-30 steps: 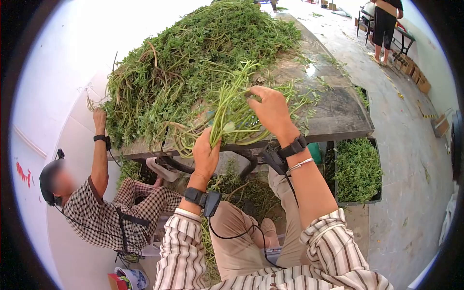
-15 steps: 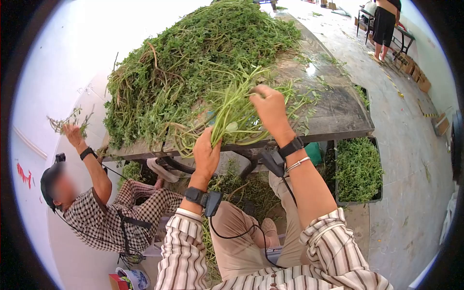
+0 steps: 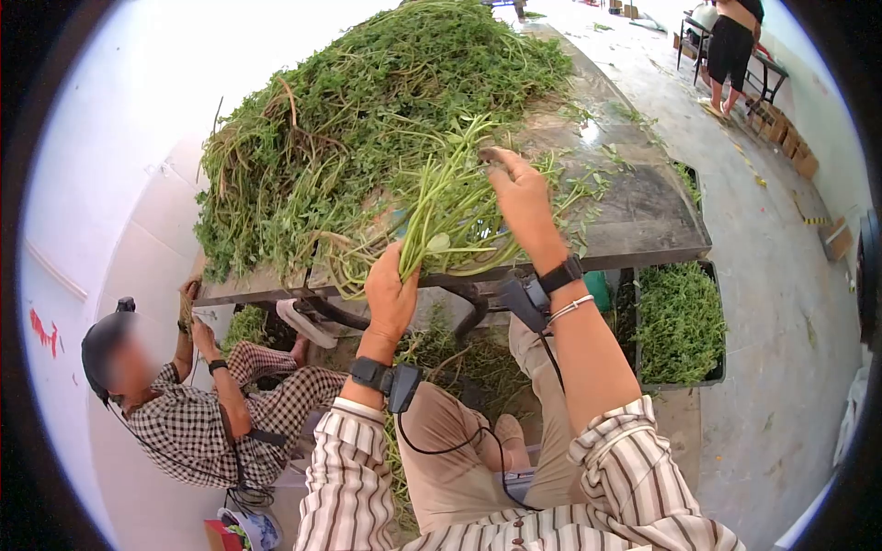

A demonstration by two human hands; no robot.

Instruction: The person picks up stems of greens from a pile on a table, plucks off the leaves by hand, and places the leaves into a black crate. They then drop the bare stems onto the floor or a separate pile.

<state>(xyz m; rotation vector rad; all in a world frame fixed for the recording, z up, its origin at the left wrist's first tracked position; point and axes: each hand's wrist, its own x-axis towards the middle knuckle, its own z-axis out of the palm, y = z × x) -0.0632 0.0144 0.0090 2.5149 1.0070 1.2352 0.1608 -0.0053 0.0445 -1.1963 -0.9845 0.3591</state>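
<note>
My left hand is closed around the lower ends of a bunch of leafy green stems, just above the table's near edge. The stems fan upward and to the right. My right hand is at the right side of the bunch's upper part, fingers curled with a gap between thumb and forefinger; I make out nothing held there. Behind the bunch, a large heap of the same greens covers much of the dark table. Loose sprigs lie right of my right hand.
A black crate of greens stands on the floor right of the table. More stems lie beneath it. At left sits a person in a checked shirt, hands by the table corner. Another person stands far right near cardboard boxes.
My right hand has lifted slightly and its fingers have spread a little. My left hand keeps its grip. The person at left has lowered a raised hand with a sprig toward the table corner.
</note>
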